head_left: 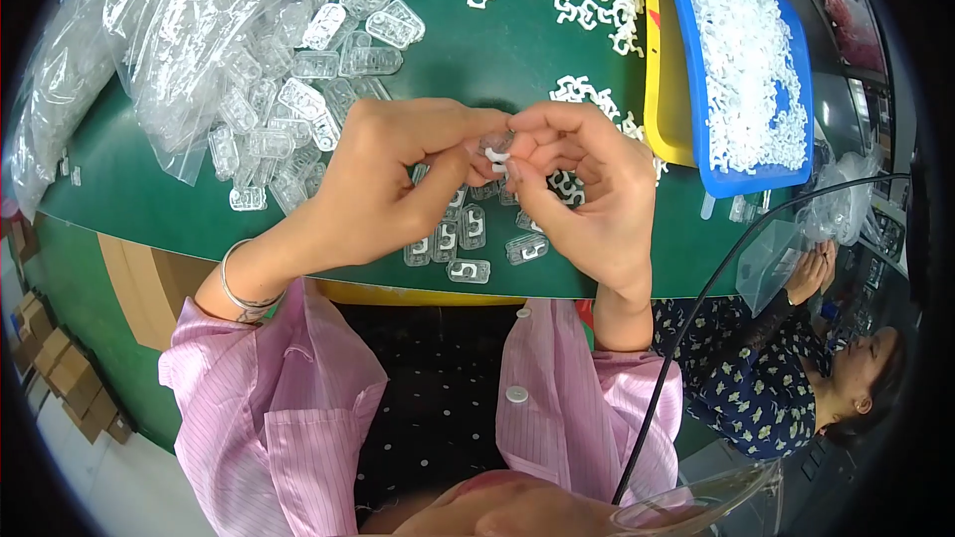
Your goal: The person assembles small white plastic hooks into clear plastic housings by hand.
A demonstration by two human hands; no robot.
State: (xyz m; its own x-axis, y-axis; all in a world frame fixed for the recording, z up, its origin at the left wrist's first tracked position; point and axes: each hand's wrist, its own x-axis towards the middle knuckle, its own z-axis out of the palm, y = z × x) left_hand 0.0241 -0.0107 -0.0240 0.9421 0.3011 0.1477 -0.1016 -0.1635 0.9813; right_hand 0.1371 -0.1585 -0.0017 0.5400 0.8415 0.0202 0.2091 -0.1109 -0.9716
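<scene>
Above the green table, my two hands meet fingertip to fingertip. My left hand is closed in a pinch on a small clear plastic case, partly hidden by the fingers. Thumb and fingers of my right hand pinch a small white curved plastic piece against that case. Just below the hands, several clear cases with white curved pieces in them lie on the table. More loose white curved pieces are scattered beyond and beside my right hand.
Clear cases spill from a large plastic bag at the left. A blue tray full of white pieces rests on a yellow bin at the right. A black cable curves past a co-worker's hands. Cardboard boxes stand lower left.
</scene>
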